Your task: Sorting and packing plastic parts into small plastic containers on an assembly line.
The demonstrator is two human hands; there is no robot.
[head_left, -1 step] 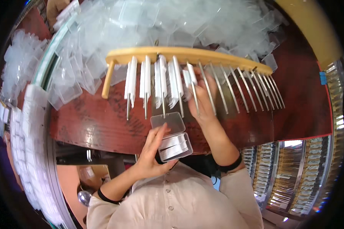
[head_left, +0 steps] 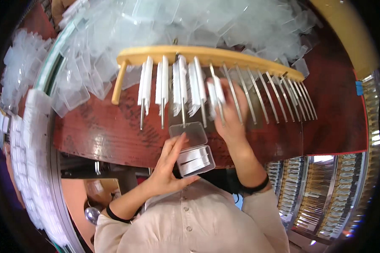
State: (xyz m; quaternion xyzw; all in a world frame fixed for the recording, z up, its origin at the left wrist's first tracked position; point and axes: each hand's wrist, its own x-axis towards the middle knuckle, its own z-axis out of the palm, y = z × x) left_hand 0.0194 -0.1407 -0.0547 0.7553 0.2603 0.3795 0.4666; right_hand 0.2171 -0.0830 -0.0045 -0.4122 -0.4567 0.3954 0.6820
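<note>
An open clear plastic box (head_left: pixel 209 170) with white slips (head_left: pixel 193 161) inside sits at the table's near edge, its lid (head_left: pixel 194 134) tipped back. My left hand (head_left: pixel 166 168) cups the box's left side, thumb along its near edge and fingertips by the lid. Beyond it stands a wooden rack (head_left: pixel 156 53) of metal rods pointing toward me. The left rods carry bundles of white pieces (head_left: pixel 145 80). My right hand (head_left: pixel 232 109) closes round a small white bundle (head_left: pixel 215 89) on a middle rod; its fingers are partly hidden and blurred.
A heap of clear plastic boxes (head_left: pixel 198 25) covers the far side of the dark red table (head_left: pixel 325 135). Stacked white pieces (head_left: pixel 27 160) line the left. At the lower right are racks (head_left: pixel 312 194) of rods with pieces on them.
My right hand and the small white bundle have shifted slightly right and nearer me. The box and my left hand sit marginally further right in the picture. The whole view has shifted a little.
</note>
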